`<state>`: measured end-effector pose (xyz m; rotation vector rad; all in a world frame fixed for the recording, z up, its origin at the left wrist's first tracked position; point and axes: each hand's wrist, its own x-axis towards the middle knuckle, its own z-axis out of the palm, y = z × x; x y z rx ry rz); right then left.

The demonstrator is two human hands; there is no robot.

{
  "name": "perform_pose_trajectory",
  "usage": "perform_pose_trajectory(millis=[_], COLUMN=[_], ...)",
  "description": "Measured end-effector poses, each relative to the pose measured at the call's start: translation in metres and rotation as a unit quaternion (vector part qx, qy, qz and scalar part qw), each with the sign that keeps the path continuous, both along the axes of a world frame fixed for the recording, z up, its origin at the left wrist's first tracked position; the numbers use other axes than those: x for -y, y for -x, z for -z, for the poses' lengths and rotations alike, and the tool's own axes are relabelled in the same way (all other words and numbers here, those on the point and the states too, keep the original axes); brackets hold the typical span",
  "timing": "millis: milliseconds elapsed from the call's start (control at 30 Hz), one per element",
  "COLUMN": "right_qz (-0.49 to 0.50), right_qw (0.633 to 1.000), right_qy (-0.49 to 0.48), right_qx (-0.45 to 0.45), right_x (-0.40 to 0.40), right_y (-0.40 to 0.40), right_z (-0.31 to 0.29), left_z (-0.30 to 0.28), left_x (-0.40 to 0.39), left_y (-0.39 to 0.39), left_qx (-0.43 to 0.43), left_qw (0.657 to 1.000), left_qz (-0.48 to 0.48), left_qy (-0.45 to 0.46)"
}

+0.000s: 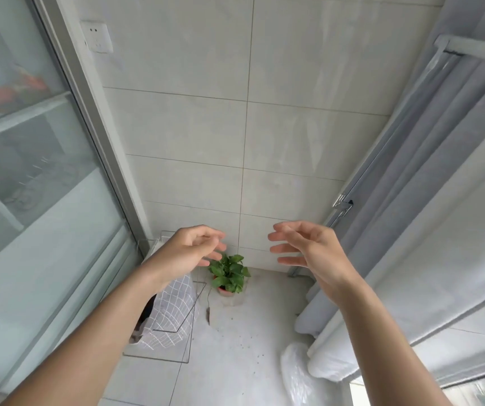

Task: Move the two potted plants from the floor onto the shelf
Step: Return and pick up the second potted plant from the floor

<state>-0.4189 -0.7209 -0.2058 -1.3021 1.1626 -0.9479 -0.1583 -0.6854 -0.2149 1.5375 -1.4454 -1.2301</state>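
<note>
Reaching fwd w/ both arms, the person has the left hand (190, 249) and right hand (305, 249) out at about the same height, palms facing each other, fingers spread and loosely curled, nothing in either. One potted plant (229, 273) sits on the floor (235, 347) below and beyond them, close to the tiled wall (250, 127), upright in a small orange-ish pot, stem axis vertical. In the view it falls in the gap between the hands, a bit closer to the left one, whose fingertips overlap its leaves in the picture, though the hands are prob. well above it, not touching. So the move ahead, as I'd judge it, is straight down and fwd, closing in from both sides of the pot. Just left of the plant is a wire basket (177, 332) w/ checked cloth; grey curtain (411, 230) hangs on the right. Second plant and shelf aren't in view. Dark specks, maybe soil, dot the floor nearby.
</note>
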Motion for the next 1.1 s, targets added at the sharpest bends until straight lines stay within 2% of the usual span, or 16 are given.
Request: perform_pose_trajectory(millis=[367, 667, 900, 1100], right_qz=[0.037, 0.067, 0.047, 0.007], right_qw=[0.997, 0.994, 0.991, 0.982], right_qy=[-0.058, -0.089, -0.120, -0.184], right_qx=[-0.019, -0.024, -0.034, -0.039], right_x=[0.121, 0.193, 0.254, 0.310], right_y=[-0.039, -0.064, -0.066, -0.064], right_z=[0.029, 0.049, 0.070, 0.103], left_z=[0.035, 0.056, 0.078, 0.107], left_x=[0.150, 0.235, 0.283, 0.313], left_y=[-0.040, -0.059, -0.056, -0.054], left_qx=[-0.038, -0.036, -0.037, -0.030], left_qw=[0.999, 0.996, 0.993, 0.986], left_qz=[-0.008, -0.001, -0.010, -0.058], left_qy=[-0.034, -0.082, -0.112, -0.154])
